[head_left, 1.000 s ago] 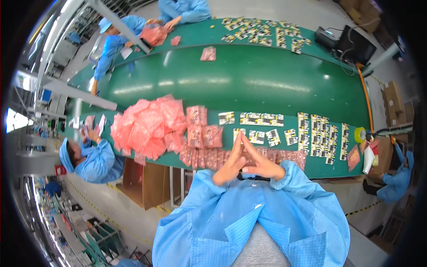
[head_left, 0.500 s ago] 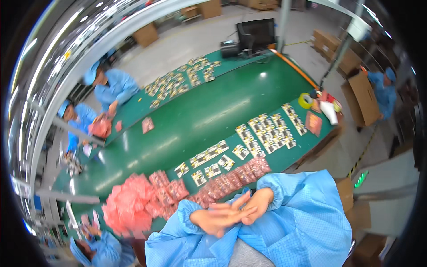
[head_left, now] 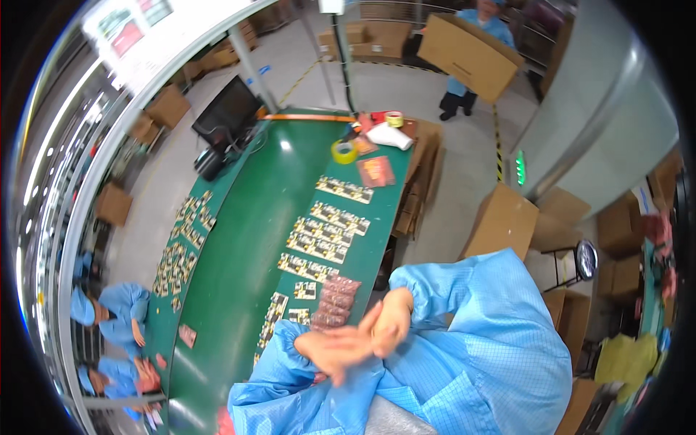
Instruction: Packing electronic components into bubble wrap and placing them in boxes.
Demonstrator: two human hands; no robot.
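Note:
In front of my chest, my left hand (head_left: 335, 351) lies open with its fingers stretched toward the right, somewhat smeared by motion. My right hand (head_left: 392, 323) meets it, fingers loosely bent and pointing down, against the left hand's fingertips. I see nothing held in either hand. Just beyond them, on the green table (head_left: 246, 174), lies a stack of pink bubble-wrap packets (head_left: 336, 297). Small circuit boards (head_left: 319, 243) stand in rows further along, with a few single ones (head_left: 299, 316) close to my left sleeve.
At the table's far end are yellow tape (head_left: 344, 151), a flat pink packet (head_left: 376, 172) and a white bottle-like object (head_left: 390, 135). More boards (head_left: 174, 268) lie along the left side, near two seated co-workers. Another person carries a large cardboard box (head_left: 470, 56). A carton (head_left: 500, 221) stands right of the table.
My view has swung to the right, so the table now runs away from me and the large pink pile has mostly left the picture. My hands stay together, turning against each other.

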